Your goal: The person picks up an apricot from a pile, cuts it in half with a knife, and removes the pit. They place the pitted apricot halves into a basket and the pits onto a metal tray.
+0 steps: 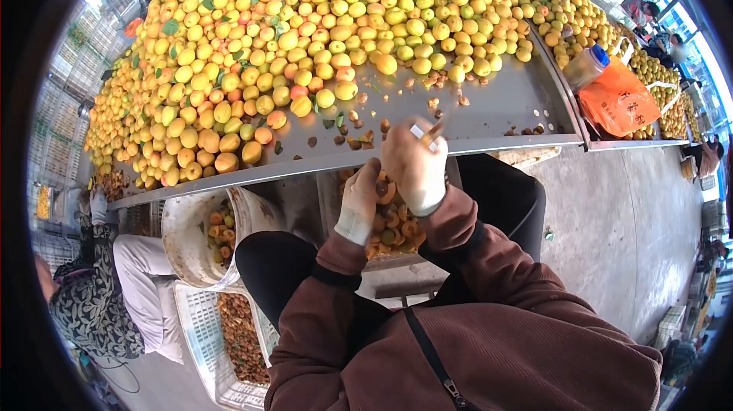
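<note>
Pitting step, likely. Right hand (416, 165) at table (504, 109) edge, fingers pinched narrow on small piece (432, 133), apricot or blade unclear. Left hand (359, 199) just below, fingers hidden, cannot tell. Halves (393, 229) lie under hands. Next move probably needs reach to heap (305, 22).

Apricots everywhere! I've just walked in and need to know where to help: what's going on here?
A seated person works at the edge of a metal table heaped with apricots. Their right hand grips a small tool, the left hand close beside it, over a tray of halved fruit. Loose pits lie on the table, and another person sits at the left by a bucket.
</note>
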A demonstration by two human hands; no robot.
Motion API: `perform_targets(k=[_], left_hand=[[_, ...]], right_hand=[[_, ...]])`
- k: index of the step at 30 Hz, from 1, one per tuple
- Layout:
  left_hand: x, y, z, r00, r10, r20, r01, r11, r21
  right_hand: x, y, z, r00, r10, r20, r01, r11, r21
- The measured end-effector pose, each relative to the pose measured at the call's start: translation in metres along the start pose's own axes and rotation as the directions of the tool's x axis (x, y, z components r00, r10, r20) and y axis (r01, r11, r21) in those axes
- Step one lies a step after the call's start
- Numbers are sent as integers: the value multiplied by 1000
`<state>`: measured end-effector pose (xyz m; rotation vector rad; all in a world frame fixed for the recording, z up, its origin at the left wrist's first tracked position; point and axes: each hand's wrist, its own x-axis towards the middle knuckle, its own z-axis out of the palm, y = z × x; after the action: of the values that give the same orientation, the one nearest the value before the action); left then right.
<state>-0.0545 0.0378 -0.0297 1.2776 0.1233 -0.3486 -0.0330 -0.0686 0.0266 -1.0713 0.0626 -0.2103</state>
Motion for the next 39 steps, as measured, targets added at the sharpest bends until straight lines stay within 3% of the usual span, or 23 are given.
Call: perform_targets(k=[2,3,4,6,7,10,12,13,15,16,22,24,25,26,28,29,30,32,34,36,37,38,39], left_hand=[[1,5,-2,999,0,42,1,1000,-9],[4,5,-4,988,143,57,-151,975,166],[4,3,-6,988,142,53,-149,975,165],[2,3,-6,912,376,163,-408,792,455],[2,5,-6,913,375,161,-406,793,454],[2,0,-6,931,341,127,-363,838,407],[13,-13,-11,970,223,101,-233,967,106],[7,1,-2,967,232,100,-243,963,113],[-8,22,15,990,-70,-125,46,982,-184],[-7,24,14,990,-65,-129,40,983,-181],[7,17,-3,993,-97,70,117,902,-415],[9,20,-4,995,-91,37,98,918,-384],[8,24,-3,996,-90,4,85,932,-352],[7,26,0,996,-86,9,84,936,-342],[2,25,8,949,240,-205,-236,971,43],[13,0,-12,919,389,-59,-356,887,295],[15,-1,-10,919,391,-46,-361,883,299],[15,-4,-4,981,182,-62,-191,957,-217],[12,-5,-4,969,236,-77,-243,964,-111],[5,-1,-1,979,166,-118,-171,985,-34],[5,-1,-2,980,169,-108,-173,985,-23],[7,-3,-3,992,78,-95,-99,965,-242],[9,-5,-5,998,-10,-63,-19,894,-448]], right_hand=[[8,-19,-10,980,109,164,-167,901,400],[14,-16,-11,980,163,112,-195,892,408],[15,-14,-12,979,167,114,-199,892,407],[18,-9,-15,966,246,79,-254,851,460],[20,-3,-17,960,264,90,-274,833,480],[27,11,-25,933,343,110,-335,710,620],[30,13,-24,936,340,91,-324,734,597],[31,12,-20,939,337,63,-310,757,575],[34,7,-11,954,285,90,-285,771,569],[34,2,-6,964,240,114,-263,787,558],[29,-31,13,975,86,204,-159,911,380],[25,-33,2,978,-3,211,19,997,-77],[18,-42,8,984,168,56,-145,948,-283],[18,-26,-3,977,-66,204,178,781,-598],[8,-14,-10,904,-78,421,412,424,-806],[2,-13,-15,881,-46,470,446,407,-797],[-3,-12,-20,855,-13,519,482,389,-785],[-8,-3,-31,835,-52,547,528,351,-773],[-11,-4,-35,833,-71,549,521,435,-734],[-13,-5,-36,826,-127,549,542,444,-713],[-17,-8,-36,838,-50,543,509,431,-745],[-19,-11,-36,845,26,533,477,414,-775],[-16,-6,-38,848,-82,524,511,392,-765]])
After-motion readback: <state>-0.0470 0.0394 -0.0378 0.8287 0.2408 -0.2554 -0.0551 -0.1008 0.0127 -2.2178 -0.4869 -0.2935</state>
